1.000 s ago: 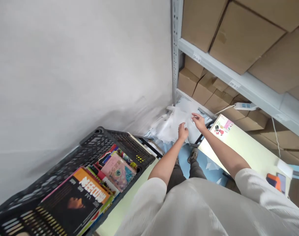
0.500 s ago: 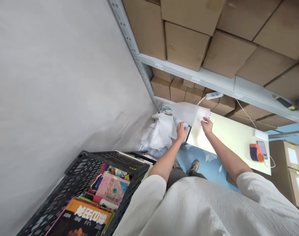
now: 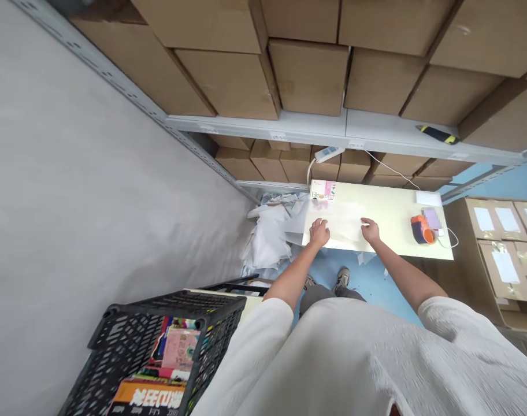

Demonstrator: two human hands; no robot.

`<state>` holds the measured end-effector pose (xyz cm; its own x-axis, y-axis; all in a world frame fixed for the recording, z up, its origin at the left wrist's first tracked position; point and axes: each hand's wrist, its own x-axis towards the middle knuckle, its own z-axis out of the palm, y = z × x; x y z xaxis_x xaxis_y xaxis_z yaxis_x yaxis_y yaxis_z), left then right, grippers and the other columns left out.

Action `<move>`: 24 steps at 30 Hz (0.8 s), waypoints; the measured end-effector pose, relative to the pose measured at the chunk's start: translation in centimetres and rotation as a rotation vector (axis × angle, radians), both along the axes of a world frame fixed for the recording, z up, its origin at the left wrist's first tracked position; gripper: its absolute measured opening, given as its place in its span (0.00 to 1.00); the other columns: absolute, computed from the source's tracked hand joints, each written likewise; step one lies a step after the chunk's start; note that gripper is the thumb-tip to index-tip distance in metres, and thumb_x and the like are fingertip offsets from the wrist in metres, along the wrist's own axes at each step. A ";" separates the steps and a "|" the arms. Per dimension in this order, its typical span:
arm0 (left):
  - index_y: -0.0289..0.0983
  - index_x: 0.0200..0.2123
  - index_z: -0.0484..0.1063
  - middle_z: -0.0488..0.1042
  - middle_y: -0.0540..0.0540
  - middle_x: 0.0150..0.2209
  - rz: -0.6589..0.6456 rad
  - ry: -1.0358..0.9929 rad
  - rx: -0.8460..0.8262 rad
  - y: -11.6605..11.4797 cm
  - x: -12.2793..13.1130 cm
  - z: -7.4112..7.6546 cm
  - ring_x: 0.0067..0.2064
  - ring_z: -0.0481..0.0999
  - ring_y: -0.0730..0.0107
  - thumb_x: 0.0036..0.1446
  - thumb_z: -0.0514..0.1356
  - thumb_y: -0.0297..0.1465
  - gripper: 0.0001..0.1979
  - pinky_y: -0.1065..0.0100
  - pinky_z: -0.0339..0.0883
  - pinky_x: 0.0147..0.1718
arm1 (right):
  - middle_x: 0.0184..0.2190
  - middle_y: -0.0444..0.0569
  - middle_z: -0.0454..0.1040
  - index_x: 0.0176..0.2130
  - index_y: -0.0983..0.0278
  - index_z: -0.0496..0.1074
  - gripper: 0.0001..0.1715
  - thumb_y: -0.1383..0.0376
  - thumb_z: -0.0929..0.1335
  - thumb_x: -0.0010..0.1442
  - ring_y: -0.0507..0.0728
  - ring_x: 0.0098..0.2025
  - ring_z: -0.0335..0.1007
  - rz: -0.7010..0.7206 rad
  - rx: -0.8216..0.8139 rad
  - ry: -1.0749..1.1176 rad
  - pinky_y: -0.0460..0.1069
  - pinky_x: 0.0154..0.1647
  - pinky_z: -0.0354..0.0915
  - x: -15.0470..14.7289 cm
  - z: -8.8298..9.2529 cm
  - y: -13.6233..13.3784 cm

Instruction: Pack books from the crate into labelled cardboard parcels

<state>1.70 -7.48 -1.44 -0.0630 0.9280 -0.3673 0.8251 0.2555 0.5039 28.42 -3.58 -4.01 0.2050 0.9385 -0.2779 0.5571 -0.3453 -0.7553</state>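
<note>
A translucent white wrapping sheet (image 3: 345,218) lies across the left part of the pale yellow table (image 3: 389,211). At its near edge my left hand (image 3: 319,233) is closed, fingers curled on the sheet. My right hand (image 3: 370,230) pinches the sheet's right side between thumb and fingers. Just beyond the hands, a white and pink printed booklet (image 3: 323,189) lies at the table's far left corner, its lower part under the sheet. More crumpled white sheeting (image 3: 270,237) is heaped left of the table.
An orange and dark tape roll (image 3: 422,230), a phone (image 3: 432,218) and a white box (image 3: 428,198) sit at the table's right. Shelves hold cardboard boxes (image 3: 309,75), a power strip (image 3: 328,153) and a yellow-black cutter (image 3: 438,134). A black crate (image 3: 159,306) of books stands at lower left.
The sheet has come down from the air onto the table, and both hands have lowered with it. The booklet now shows more fully. My view has turned to the right.
</note>
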 end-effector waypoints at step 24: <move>0.42 0.66 0.71 0.68 0.37 0.69 -0.233 0.150 -0.229 -2.0 6.2 -3.0 0.68 0.70 0.50 0.70 0.55 0.28 0.23 0.54 0.68 0.66 | 0.61 0.61 0.78 0.55 0.65 0.83 0.28 0.70 0.67 0.57 0.67 0.57 0.78 0.063 -0.158 -0.156 0.59 0.66 0.71 11.9 -4.1 -0.8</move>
<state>7.86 -9.53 -4.46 0.0719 0.8185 -0.5700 0.9348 0.1440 0.3246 40.27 -4.41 -8.11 0.1992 0.8984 -0.3915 0.6875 -0.4128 -0.5975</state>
